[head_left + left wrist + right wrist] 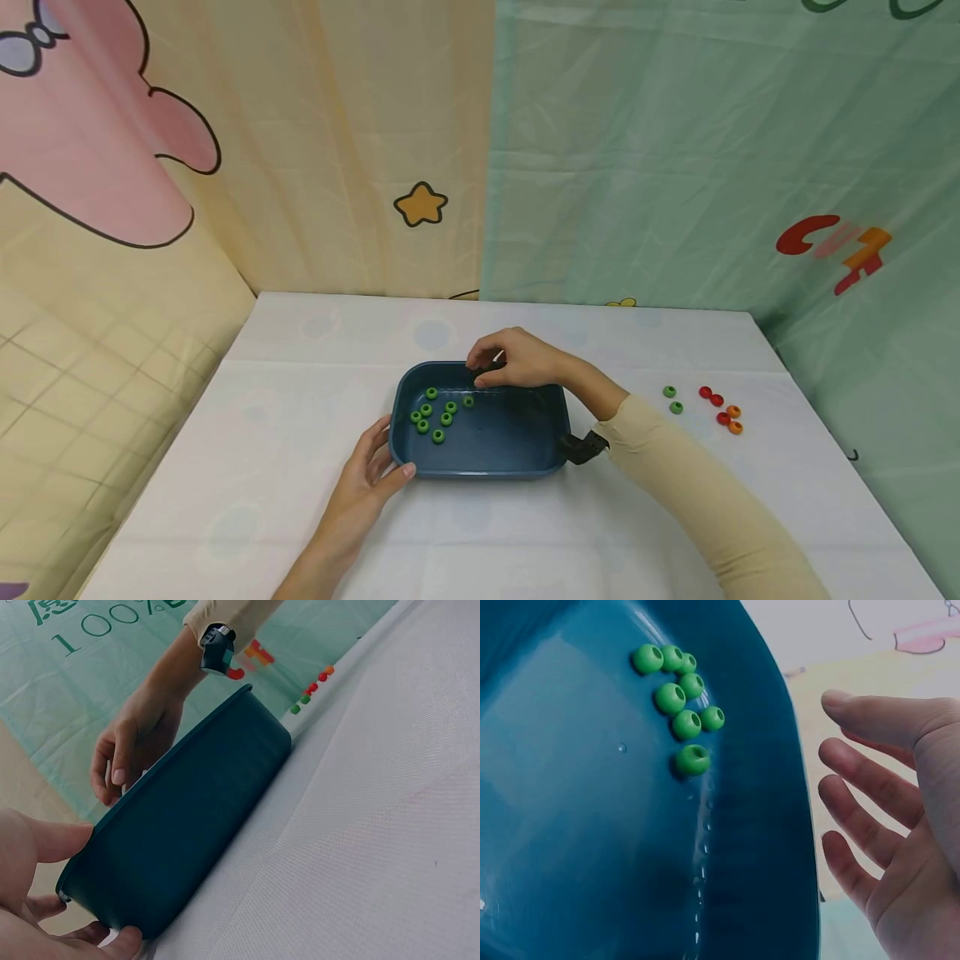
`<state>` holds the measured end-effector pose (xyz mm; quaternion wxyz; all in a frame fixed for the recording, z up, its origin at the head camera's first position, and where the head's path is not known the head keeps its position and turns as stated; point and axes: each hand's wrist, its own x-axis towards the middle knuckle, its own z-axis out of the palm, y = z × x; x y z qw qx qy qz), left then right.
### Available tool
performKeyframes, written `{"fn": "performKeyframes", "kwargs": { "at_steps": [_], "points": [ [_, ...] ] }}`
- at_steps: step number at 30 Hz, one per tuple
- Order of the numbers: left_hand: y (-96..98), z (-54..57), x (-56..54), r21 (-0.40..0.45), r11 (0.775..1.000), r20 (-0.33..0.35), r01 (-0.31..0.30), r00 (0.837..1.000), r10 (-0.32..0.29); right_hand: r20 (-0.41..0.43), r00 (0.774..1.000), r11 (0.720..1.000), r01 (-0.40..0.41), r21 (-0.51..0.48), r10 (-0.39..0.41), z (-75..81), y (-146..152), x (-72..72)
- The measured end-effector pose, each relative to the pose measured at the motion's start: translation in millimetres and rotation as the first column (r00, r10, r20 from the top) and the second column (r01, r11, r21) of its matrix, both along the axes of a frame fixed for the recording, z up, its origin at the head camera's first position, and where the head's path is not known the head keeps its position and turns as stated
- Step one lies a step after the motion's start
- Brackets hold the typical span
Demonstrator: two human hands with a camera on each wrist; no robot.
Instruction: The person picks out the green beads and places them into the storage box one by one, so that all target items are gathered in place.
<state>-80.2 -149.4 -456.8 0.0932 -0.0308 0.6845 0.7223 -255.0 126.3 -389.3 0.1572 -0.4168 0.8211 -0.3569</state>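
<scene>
A dark blue rectangular tray (510, 446) with raised walls sits on the white table. Several green beads (446, 419) with holes lie in its left part, loosely grouped; the right wrist view shows these beads (687, 724) close up beside a wall. My left hand (365, 483) grips the tray's left end, thumb at the rim and the other fingers around the outside, as the left wrist view shows. Over the far rim hovers my right hand (517, 358). Its fingers (870, 780) are loosely bent and spread, with nothing between them in the right wrist view.
Right of the tray lie two green beads (670, 391), with red beads (717, 400) and orange beads (733, 411) farther right. A black wrist camera (585, 447) on the right forearm overlaps the tray's right end. Printed curtains (360, 150) hang behind the table (247, 467).
</scene>
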Motion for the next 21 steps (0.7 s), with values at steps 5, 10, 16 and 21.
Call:
{"fn": "performKeyframes", "kwargs": {
  "at_steps": [5,10,16,21],
  "points": [
    [-0.4,0.1,0.1,0.001,1.0,0.016,0.0,1.0,0.0,-0.008,1.0,1.0,0.02,0.013,-0.02,1.7,7,0.5],
    [-1.3,-0.7,0.1,0.001,1.0,0.017,-0.001,1.0,0.001,-0.012,0.999,0.998,0.053,0.016,-0.053,-0.1,18,0.8],
    [-1.5,-2.2,-1.0,0.007,1.0,0.01,0.004,1.0,-0.004,0.009,0.995,0.995,0.102,0.013,-0.102,-0.5,34,2.6],
    [-1.3,-1.7,-0.8,0.004,1.0,0.01,0.002,1.0,-0.002,0.012,0.988,0.988,0.155,0.012,-0.155,1.2,50,5.3]
  ]
}}
